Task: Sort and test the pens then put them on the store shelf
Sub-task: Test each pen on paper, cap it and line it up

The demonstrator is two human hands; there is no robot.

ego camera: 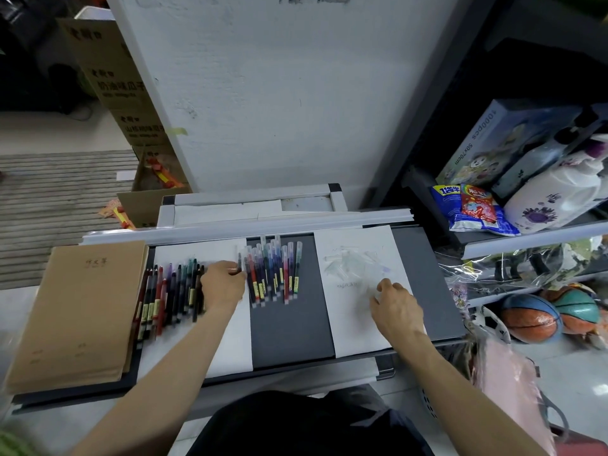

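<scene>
While the left hand (223, 284) pinched one slim dark pen (239, 263) between thumb and fingertips, two loose groups of coloured gel pens lay on the dark grey tabletop (289, 330). One group (167, 291) was on the left of two white paper sheets (230, 340) and the capped group (273, 274) was mid-tabletop, both too crowded to count. The right hand (394, 307) rested with bent fingers beside clear plastic caps (342, 266); whether it held one could not be told. Beyond the far left corner, an open brown cardboard box (131, 205) held orange-red packets (164, 177).
</scene>
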